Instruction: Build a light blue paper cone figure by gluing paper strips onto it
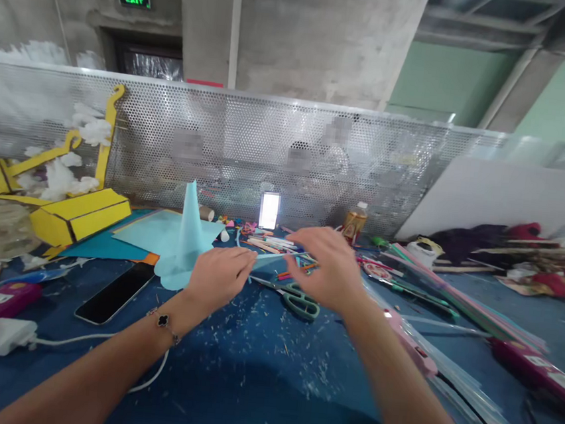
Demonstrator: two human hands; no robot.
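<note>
Closed around one end of a light blue paper strip is my left hand, with a bracelet on its wrist. The strip points right, toward my right hand, whose thumb and fingers are spread apart around its far end. Whether they touch it is hard to see. Just behind my left hand a light blue paper cone stands upright on a scalloped base. Scissors with green handles lie on the table below the strip.
A black phone and a yellow cardboard model are on the left. Behind my hands stand a lit screen and a drink bottle. Clear plastic sticks and a pink glue gun lie on the right. White scraps dot the blue table.
</note>
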